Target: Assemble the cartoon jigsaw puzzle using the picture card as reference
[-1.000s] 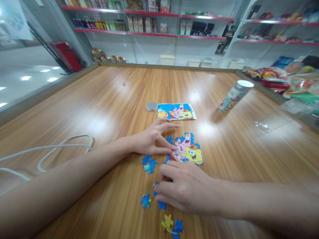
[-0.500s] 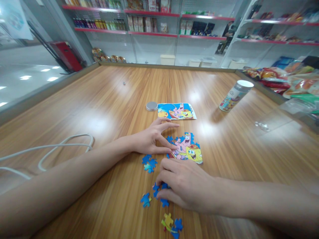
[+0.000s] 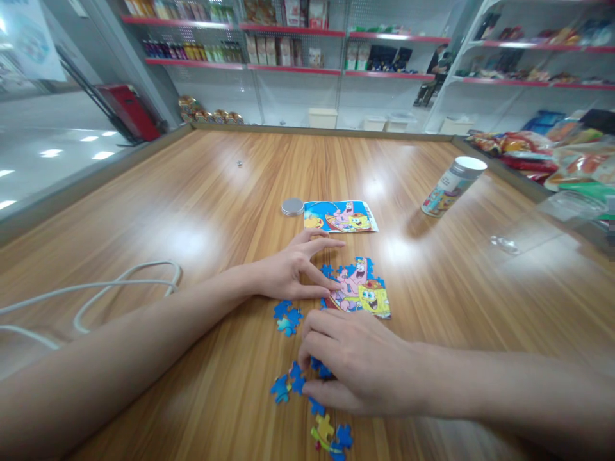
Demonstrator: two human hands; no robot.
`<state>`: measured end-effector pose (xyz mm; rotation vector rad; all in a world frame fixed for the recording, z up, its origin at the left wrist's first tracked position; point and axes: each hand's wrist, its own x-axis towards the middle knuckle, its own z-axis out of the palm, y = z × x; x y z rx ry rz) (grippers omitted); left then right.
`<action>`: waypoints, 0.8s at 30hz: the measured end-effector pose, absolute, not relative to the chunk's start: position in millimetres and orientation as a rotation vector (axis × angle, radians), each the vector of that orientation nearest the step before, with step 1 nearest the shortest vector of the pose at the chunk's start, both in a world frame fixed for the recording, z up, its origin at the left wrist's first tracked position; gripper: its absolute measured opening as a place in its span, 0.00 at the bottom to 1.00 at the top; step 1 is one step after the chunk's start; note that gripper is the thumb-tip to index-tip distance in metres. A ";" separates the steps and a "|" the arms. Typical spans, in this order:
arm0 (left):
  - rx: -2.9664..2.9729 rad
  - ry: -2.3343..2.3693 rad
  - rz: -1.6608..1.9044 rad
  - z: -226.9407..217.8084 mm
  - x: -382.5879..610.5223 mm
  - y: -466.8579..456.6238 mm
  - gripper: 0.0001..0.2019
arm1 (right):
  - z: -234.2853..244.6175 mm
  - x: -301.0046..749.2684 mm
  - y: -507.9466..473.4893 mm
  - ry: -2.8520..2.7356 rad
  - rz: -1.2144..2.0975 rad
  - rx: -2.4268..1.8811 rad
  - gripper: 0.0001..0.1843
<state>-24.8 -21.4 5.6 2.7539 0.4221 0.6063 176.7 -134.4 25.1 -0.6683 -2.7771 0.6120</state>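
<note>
A partly joined cartoon jigsaw (image 3: 361, 292) lies on the wooden table (image 3: 202, 211). My left hand (image 3: 293, 269) rests with fingers spread, its fingertips touching the jigsaw's left edge. My right hand (image 3: 358, 365) lies in front of the jigsaw, fingers curled down onto loose blue pieces (image 3: 294, 385); thumb and fingers pinch at one piece. More loose pieces (image 3: 287, 317) lie between my hands, and a yellow and blue cluster (image 3: 330, 435) lies near the table's front.
A reference picture card (image 3: 341, 216) and a round metal lid (image 3: 293, 207) lie beyond the jigsaw. A printed can (image 3: 451, 186) stands at the right. A white cable (image 3: 96, 298) loops at the left. Snack bags (image 3: 552, 153) pile at the far right; shop shelves (image 3: 298, 64) stand behind.
My right hand has slid a little down and left over the loose blue pieces, shifting them slightly. My left hand has stayed in place.
</note>
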 end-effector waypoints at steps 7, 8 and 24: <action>2.735 0.418 0.604 4.8 -26.1 -20.5 0.11 | 30.6 178.2 -135.6 -2.881 0.588 -0.618 0.13; 2.734 0.421 0.604 4.6 -26.3 -20.5 0.11 | 31.8 178.1 -135.3 -2.881 0.598 -0.628 0.12; 2.721 0.424 0.576 2.5 -28.0 -19.6 0.08 | 33.8 191.6 -112.4 -2.506 0.741 -0.611 0.15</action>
